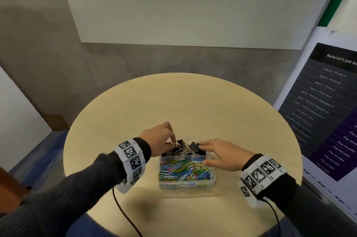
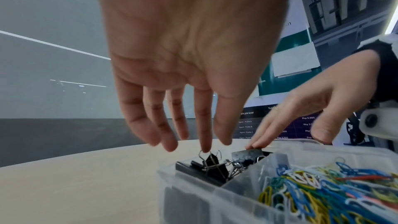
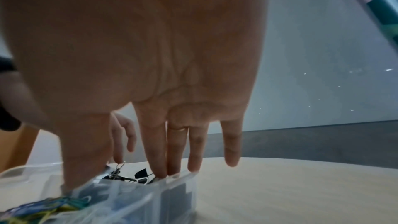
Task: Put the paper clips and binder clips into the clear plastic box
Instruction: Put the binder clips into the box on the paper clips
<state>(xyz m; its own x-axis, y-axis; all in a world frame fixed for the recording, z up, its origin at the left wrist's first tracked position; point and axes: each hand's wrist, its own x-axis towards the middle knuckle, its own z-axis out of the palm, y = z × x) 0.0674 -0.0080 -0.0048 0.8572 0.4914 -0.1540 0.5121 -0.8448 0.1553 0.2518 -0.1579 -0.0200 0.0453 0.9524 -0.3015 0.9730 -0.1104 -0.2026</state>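
Observation:
A clear plastic box stands on the round wooden table. Its near compartment holds several coloured paper clips, its far compartment black binder clips. My left hand hangs over the far left of the box with fingers straight down, the index fingertip touching a binder clip's wire handle. My right hand lies flat over the box's right side. Its fingertips press on a binder clip at the far right corner, and the thumb rests by the divider.
A printed poster board leans close at the table's right edge. Black cables run from both wrist bands across the near table edge. Bare tabletop lies beyond and beside the box. A grey wall with a pale panel stands behind.

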